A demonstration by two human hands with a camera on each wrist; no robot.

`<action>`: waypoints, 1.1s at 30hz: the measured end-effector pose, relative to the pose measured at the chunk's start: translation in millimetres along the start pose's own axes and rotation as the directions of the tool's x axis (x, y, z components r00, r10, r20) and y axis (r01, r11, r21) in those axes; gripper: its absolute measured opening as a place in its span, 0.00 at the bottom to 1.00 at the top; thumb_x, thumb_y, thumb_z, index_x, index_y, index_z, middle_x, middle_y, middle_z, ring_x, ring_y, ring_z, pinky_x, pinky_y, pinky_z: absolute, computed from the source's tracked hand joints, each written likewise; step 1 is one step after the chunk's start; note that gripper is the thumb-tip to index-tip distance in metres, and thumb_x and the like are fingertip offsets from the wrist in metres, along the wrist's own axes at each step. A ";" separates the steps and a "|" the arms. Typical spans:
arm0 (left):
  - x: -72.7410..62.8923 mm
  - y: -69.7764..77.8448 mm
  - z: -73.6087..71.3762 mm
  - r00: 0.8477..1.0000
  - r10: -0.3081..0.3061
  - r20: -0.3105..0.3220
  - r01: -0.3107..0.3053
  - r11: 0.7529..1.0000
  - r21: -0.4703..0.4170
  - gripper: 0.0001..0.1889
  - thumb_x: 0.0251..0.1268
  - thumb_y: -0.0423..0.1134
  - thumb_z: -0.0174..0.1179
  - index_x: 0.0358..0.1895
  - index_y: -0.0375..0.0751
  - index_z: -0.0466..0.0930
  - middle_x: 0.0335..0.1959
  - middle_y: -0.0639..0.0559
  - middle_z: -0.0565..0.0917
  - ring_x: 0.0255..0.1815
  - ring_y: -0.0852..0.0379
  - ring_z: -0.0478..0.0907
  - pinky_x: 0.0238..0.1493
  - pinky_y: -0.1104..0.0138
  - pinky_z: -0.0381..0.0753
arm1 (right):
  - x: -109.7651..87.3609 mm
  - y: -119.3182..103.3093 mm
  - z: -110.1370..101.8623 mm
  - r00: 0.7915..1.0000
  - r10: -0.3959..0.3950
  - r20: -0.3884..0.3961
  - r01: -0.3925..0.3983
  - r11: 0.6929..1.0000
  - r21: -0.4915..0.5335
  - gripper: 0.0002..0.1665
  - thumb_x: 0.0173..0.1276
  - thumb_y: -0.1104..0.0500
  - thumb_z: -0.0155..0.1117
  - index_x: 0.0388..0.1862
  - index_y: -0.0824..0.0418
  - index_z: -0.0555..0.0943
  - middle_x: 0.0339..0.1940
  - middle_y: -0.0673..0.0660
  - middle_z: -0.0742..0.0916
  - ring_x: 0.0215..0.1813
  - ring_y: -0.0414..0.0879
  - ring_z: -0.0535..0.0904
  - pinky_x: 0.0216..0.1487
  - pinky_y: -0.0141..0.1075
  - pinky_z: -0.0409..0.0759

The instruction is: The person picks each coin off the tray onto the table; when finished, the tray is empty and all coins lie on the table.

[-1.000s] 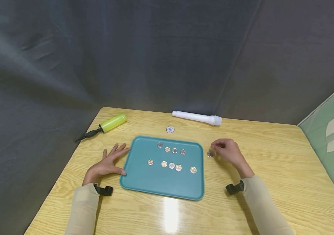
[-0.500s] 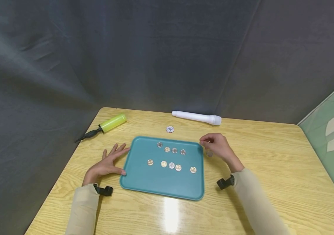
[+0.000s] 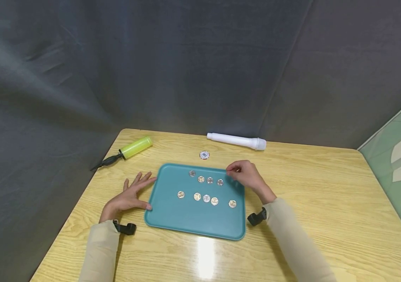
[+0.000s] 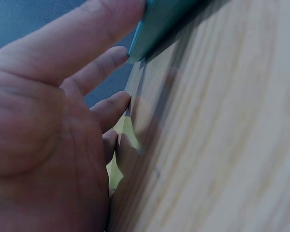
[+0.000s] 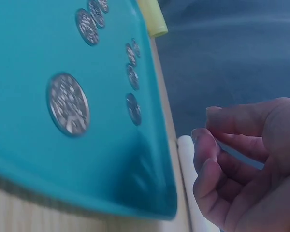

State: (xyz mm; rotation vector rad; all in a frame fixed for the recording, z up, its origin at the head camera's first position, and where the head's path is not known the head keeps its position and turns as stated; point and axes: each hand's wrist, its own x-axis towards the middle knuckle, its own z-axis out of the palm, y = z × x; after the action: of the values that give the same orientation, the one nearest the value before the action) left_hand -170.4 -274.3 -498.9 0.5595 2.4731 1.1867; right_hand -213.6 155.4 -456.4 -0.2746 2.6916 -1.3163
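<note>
My right grip (image 3: 247, 175) hangs over the tray (image 3: 193, 219)'s far right corner, thumb and fingertips drawn together; whether they pinch anything, I cannot tell. My left grip (image 3: 126, 200), fingers spread, touches its left rim. 9 coins (image 3: 206, 198) lie inside, on the bench (image 3: 327, 196).

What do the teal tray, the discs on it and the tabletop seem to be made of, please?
Tray: probably plastic, satin, with a one-piece rounded rim.
Discs: likely metal, shiny, with silver and gold glints; coated plastic remains possible.
Tabletop: wood or wood-look laminate, glossy, showing grain and a bright reflection.
</note>
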 end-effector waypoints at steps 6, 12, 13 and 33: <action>0.5 -0.4 -0.2 1.000 -0.001 0.001 0.001 1.000 -0.006 0.53 0.48 0.46 0.78 0.79 0.47 0.58 0.84 0.37 0.43 0.83 0.31 0.22 0.70 0.31 0.10 | 4.0 -2.2 12.8 1.000 -0.006 0.019 0.006 1.000 -0.006 0.10 0.67 0.64 0.66 0.44 0.67 0.88 0.36 0.62 0.90 0.32 0.43 0.81 0.32 0.32 0.78; 0.4 -1.2 -0.2 1.000 0.000 0.004 0.000 1.000 -0.005 0.53 0.49 0.46 0.78 0.79 0.47 0.58 0.84 0.37 0.43 0.82 0.31 0.22 0.70 0.31 0.10 | 6.8 0.4 24.1 1.000 -0.010 0.028 0.011 1.000 -0.019 0.08 0.66 0.65 0.67 0.42 0.66 0.88 0.35 0.60 0.89 0.34 0.43 0.81 0.34 0.31 0.77; 0.4 -0.9 -0.2 1.000 0.000 0.004 0.000 1.000 -0.006 0.53 0.49 0.46 0.78 0.79 0.46 0.58 0.84 0.37 0.42 0.82 0.31 0.22 0.70 0.31 0.10 | 6.5 0.4 25.1 1.000 -0.009 0.029 0.010 1.000 -0.020 0.08 0.65 0.66 0.67 0.41 0.66 0.88 0.35 0.60 0.89 0.33 0.43 0.81 0.34 0.32 0.78; 0.2 0.1 -0.1 1.000 -0.002 0.003 0.002 1.000 -0.005 0.53 0.49 0.45 0.78 0.79 0.46 0.58 0.84 0.37 0.43 0.82 0.31 0.22 0.70 0.31 0.10 | 3.3 5.6 33.5 0.999 -0.002 0.037 0.003 1.000 -0.029 0.09 0.60 0.63 0.74 0.40 0.64 0.88 0.35 0.58 0.89 0.36 0.44 0.82 0.38 0.33 0.81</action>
State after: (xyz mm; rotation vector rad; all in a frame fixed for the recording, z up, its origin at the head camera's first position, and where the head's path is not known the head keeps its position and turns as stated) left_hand -170.7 -274.2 -498.8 0.5573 2.4668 1.1901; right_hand -210.8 132.4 -481.4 -0.3028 2.6826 -1.2618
